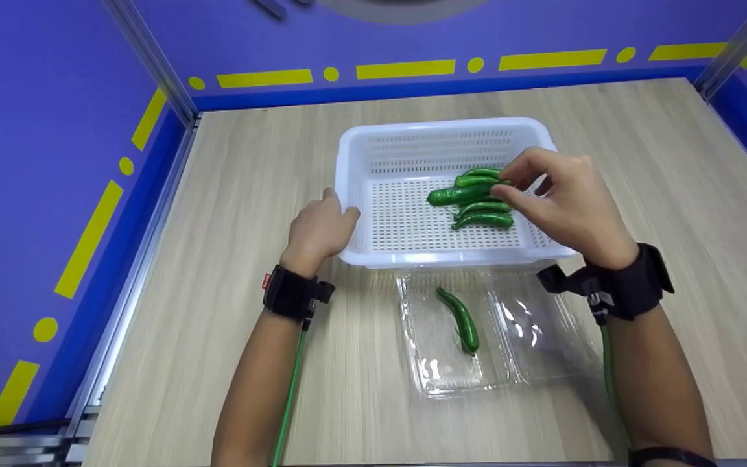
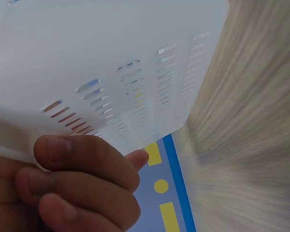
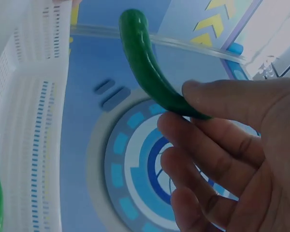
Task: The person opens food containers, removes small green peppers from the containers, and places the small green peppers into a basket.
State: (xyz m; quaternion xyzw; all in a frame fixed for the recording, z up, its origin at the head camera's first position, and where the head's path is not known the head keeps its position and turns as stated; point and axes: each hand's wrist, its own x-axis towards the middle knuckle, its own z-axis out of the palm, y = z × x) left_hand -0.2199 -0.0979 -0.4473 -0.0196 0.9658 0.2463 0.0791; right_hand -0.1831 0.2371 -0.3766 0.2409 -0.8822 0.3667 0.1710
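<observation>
A green chili pepper (image 3: 145,63), smooth and curved, is pinched near one end between the thumb and fingers of my right hand (image 1: 571,201). It is held over the right half of a white perforated plastic basket (image 1: 438,128), its free end pointing left in the head view. Several more green peppers (image 1: 484,221) lie in the basket below that hand, partly hidden by it. My left hand (image 1: 321,227) grips the basket's left rim, thumb over the inside and fingers (image 2: 87,159) curled against the outer wall. One curved pepper (image 1: 461,321) rests in the left half of an opened clear plastic clamshell box (image 1: 435,373).
The clamshell's other half (image 1: 535,337) lies flat to the right, under my right wrist. Both box and basket stand on a wood-grain table (image 1: 250,168). Blue panels with yellow marks (image 1: 406,69) enclose its back and sides. A green cable (image 1: 292,389) runs along each forearm.
</observation>
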